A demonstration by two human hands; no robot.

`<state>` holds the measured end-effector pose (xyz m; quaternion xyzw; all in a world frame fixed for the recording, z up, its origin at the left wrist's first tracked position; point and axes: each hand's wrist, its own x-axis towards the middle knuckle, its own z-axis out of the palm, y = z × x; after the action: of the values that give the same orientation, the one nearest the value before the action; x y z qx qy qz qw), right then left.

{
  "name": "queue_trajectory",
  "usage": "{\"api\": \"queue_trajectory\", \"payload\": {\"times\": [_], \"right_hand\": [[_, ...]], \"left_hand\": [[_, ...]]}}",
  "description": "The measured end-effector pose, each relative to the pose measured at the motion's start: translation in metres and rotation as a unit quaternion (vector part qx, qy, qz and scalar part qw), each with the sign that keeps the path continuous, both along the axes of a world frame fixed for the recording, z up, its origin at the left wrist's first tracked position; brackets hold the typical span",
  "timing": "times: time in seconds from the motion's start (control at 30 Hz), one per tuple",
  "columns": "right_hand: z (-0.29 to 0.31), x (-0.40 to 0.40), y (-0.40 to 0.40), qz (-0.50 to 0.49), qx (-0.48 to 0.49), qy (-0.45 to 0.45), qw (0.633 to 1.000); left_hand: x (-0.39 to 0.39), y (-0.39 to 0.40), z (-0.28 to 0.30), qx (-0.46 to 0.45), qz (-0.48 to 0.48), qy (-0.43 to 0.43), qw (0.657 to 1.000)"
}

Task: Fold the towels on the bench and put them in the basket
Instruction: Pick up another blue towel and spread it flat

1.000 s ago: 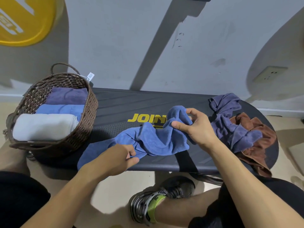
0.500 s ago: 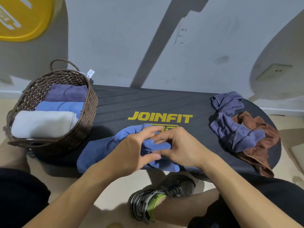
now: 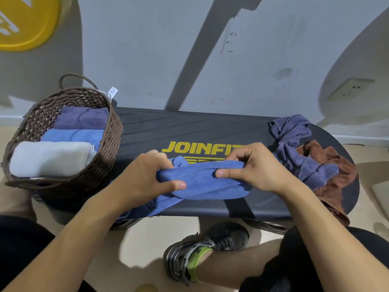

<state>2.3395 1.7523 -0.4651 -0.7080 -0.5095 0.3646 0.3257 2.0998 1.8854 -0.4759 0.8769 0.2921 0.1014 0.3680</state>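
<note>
A blue towel [image 3: 202,182] lies bunched along the front of the black bench [image 3: 189,127], one end drooping over the near edge. My left hand [image 3: 145,178] grips its left part with thumb on top. My right hand [image 3: 252,167] pinches its right part. A crumpled purple towel [image 3: 294,144] and a brown towel [image 3: 339,175] lie heaped at the bench's right end. The brown wicker basket [image 3: 113,131] stands at the left end and holds a white [image 3: 50,159], a blue [image 3: 73,135] and a purple [image 3: 82,119] folded towel.
A grey wall rises right behind the bench, with a socket [image 3: 351,89] at the right. My shoe [image 3: 202,249] rests on the floor under the bench's front edge. My knees flank the bench at both lower corners.
Both hands have moved apart along the blue towel and lifted its upper edge. Half a second ago they met at its middle. The towel is now stretched between them.
</note>
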Motion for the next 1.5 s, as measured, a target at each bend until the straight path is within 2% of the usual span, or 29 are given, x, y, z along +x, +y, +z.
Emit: {"api": "queue_trajectory", "payload": {"times": [0.03, 0.1, 0.17, 0.23, 0.37, 0.47, 0.6, 0.73, 0.87, 0.97, 1.03, 1.1, 1.17, 1.23, 1.33, 1.4, 1.47, 1.5], "right_hand": [[-0.001, 0.004, 0.0, -0.016, 0.003, 0.015, 1.0], [-0.004, 0.009, -0.001, -0.067, 0.008, 0.118, 0.991], [-0.01, 0.015, 0.001, -0.113, 0.0, 0.265, 0.958], [-0.014, 0.014, 0.002, -0.141, -0.012, 0.364, 0.92], [-0.014, 0.017, 0.008, -0.168, -0.005, 0.46, 0.872], [-0.016, 0.024, 0.009, -0.235, 0.016, 0.478, 0.846], [-0.024, 0.026, 0.011, -0.315, 0.021, 0.449, 0.836], [-0.026, 0.029, 0.015, -0.361, 0.019, 0.399, 0.843], [-0.022, 0.035, 0.021, -0.39, 0.104, 0.368, 0.838], [-0.017, 0.038, 0.026, -0.376, 0.179, 0.423, 0.805], [-0.017, 0.043, 0.027, -0.35, 0.216, 0.459, 0.787], [-0.019, 0.045, 0.028, -0.342, 0.216, 0.406, 0.819], [-0.025, 0.04, 0.026, -0.334, 0.168, 0.282, 0.884], [-0.037, 0.031, 0.023, -0.324, 0.081, 0.18, 0.925], [-0.059, 0.016, 0.018, -0.259, -0.091, 0.127, 0.953], [-0.073, 0.005, 0.012, -0.148, -0.202, 0.009, 0.968], [-0.083, -0.008, 0.008, -0.075, -0.238, -0.094, 0.964], [-0.087, -0.015, 0.007, -0.062, -0.235, -0.114, 0.963]], "left_hand": [[-0.002, 0.003, -0.001, -0.005, 0.003, 0.004, 1.0], [-0.005, 0.009, -0.003, -0.06, -0.007, -0.003, 0.998], [-0.008, 0.014, -0.003, -0.177, -0.038, -0.039, 0.983], [-0.011, 0.019, -0.002, -0.275, -0.063, -0.091, 0.955], [-0.014, 0.029, -0.002, -0.297, -0.004, -0.153, 0.943], [-0.012, 0.031, -0.009, -0.189, 0.073, -0.132, 0.97], [-0.005, 0.031, -0.016, -0.11, 0.135, -0.136, 0.975], [0.009, 0.044, -0.014, -0.121, 0.173, -0.148, 0.966], [0.038, 0.066, -0.012, -0.099, 0.214, -0.136, 0.962], [0.061, 0.082, -0.006, -0.097, 0.21, -0.182, 0.956], [0.073, 0.089, -0.004, -0.16, 0.186, -0.231, 0.942], [0.079, 0.091, -0.013, -0.174, 0.176, -0.203, 0.947], [0.076, 0.086, -0.029, -0.143, 0.174, -0.099, 0.969], [0.061, 0.072, -0.047, -0.119, 0.164, 0.006, 0.979], [0.026, 0.045, -0.069, -0.034, 0.123, 0.115, 0.985], [0.001, 0.029, -0.077, 0.001, 0.091, 0.179, 0.98], [-0.018, 0.02, -0.081, 0.024, 0.081, 0.236, 0.968], [-0.024, 0.018, -0.083, 0.027, 0.093, 0.242, 0.965]]}}
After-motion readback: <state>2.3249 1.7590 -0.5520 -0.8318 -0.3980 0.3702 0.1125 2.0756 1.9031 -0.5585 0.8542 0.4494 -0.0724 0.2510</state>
